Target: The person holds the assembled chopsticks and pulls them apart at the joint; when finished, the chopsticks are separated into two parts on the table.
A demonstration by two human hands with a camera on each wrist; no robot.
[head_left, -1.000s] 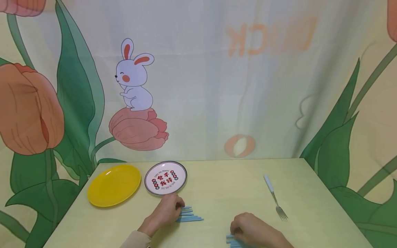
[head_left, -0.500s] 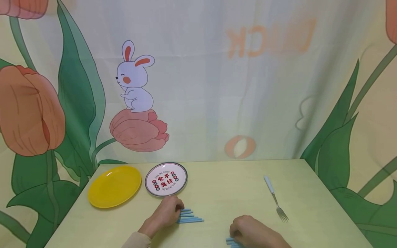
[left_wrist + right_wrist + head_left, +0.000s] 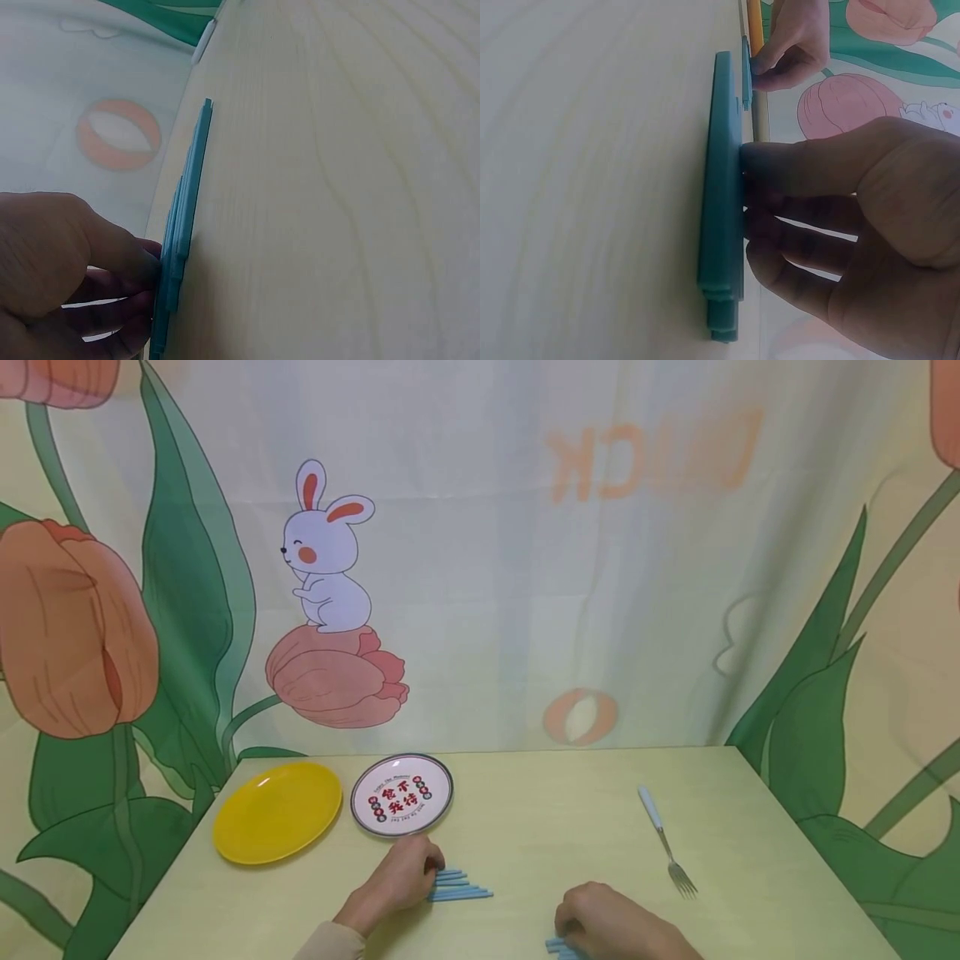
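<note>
Several thin blue sticks (image 3: 461, 892) lie side by side on the table, their right ends staggered. My left hand (image 3: 401, 870) has its thumb and bent fingers on their left part, just in front of the white plate (image 3: 375, 818). In the left wrist view the thumb and fingertips meet the layered sticks (image 3: 191, 187). A second group of blue sticks (image 3: 557, 945) is under my right hand (image 3: 618, 922), partly hidden by it and cut by the frame's lower edge. Seen from the right wrist, thumb and fingertips hold the top of this stacked group (image 3: 721, 172).
To the left is a yellow plate (image 3: 277, 814), beside the white plate with red and black print. A fork (image 3: 663, 839) with a pale handle lies to the right. Behind the table (image 3: 540, 810) hangs a curtain (image 3: 480, 568) printed with tulips and a rabbit.
Both hands stay at their stick groups with hardly any movement. The whole head view has shifted slightly, so things appear a little lower.
</note>
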